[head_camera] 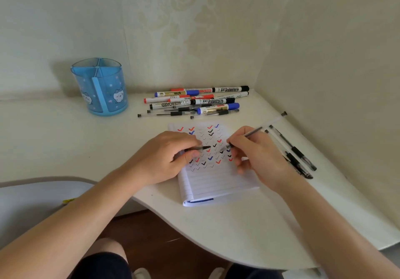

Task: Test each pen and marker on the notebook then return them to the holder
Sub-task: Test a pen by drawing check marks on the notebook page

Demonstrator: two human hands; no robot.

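A lined notebook (216, 179) lies open on the white desk, its upper half covered in red, blue and black ticks. My right hand (257, 155) grips a clear gel pen (252, 134) with its tip just above the page. My left hand (168, 155) rests on the notebook's left side and pinches the black pen cap (201, 148). A blue translucent holder (100, 88) with cat pictures stands empty at the back left. A pile of whiteboard markers and gel pens (194, 102) lies behind the notebook. Three gel pens (296, 155) lie right of it.
The desk (249, 231) sits in a corner, walls close behind and to the right. Its front edge curves inward near my knees. A grey cushioned surface (39, 194) is at the lower left, beside the desk.
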